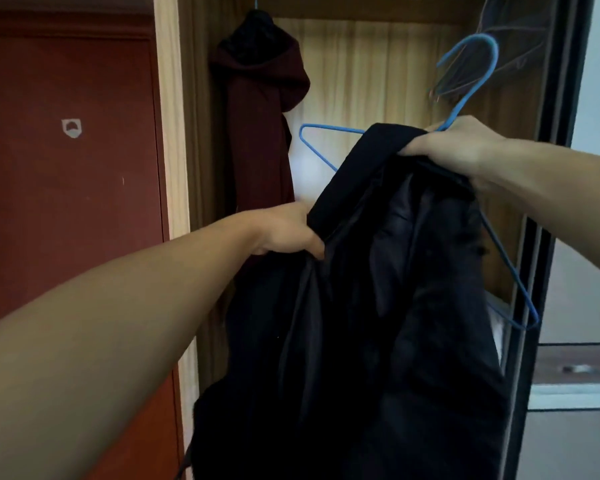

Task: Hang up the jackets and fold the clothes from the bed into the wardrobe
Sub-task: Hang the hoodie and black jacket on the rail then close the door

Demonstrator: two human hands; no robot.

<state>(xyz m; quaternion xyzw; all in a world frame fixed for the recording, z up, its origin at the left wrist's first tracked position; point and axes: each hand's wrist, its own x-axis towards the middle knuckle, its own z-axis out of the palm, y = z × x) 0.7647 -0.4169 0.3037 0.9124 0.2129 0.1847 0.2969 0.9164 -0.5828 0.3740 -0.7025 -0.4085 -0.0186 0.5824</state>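
Note:
A black jacket [378, 306] hangs in front of the open wardrobe [361, 64], draped partly over a blue wire hanger [478, 74]. My right hand [454, 147] grips the jacket's collar together with the hanger's neck, just below the hook. My left hand [284, 230] pinches the jacket's left front edge, lower and to the left. The hanger's left corner sticks out beside the collar and its right arm runs down behind the jacket.
A maroon hooded jacket [257, 126] hangs on the wardrobe's left side. More hangers [454, 81] hang at the upper right behind the blue hook. A red door [66, 168] is on the left, and a dark frame [551, 168] edges the wardrobe on the right.

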